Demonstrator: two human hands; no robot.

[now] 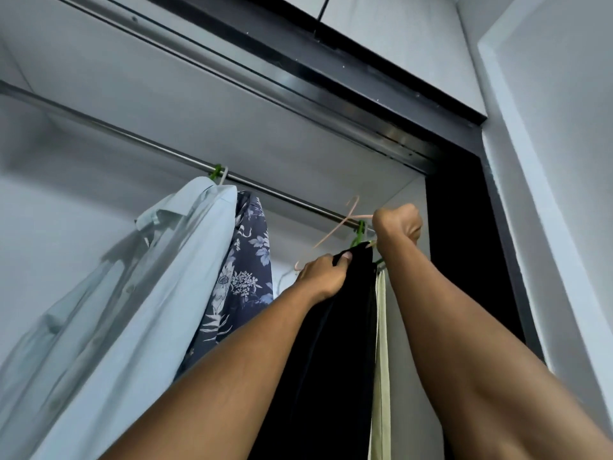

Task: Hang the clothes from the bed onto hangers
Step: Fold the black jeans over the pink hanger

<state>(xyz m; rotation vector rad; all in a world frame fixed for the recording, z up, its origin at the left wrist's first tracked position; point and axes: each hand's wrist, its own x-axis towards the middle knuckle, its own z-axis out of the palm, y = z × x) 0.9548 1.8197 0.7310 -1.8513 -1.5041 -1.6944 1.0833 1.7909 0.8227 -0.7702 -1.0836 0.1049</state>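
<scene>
- The left hand (326, 272) grips the top edge of the black clothes (345, 343), with its thumb pressed on the cloth
- The black clothes hang down from a green hanger (360, 229) at the right end of the rail (132, 137)
- The right hand (396, 224) is curled in a tight fist at that same end of the rail, just beside the green hanger; the picture does not show what is in it
- A thin pink hanger (333, 234) sits tilted across the rail, just left of the fist
- A pale cream cloth (381, 360) hangs touching the right side of the black clothes
- The dark door frame (464, 227) stands close on the right, so that end is tight
- Near the middle of the rail hang a light blue shirt (149, 277) and a blue flower shirt (247, 260), side by side
- Bare rail shows between the flower shirt and the pink hanger, and a long bare part runs to the left end
</scene>
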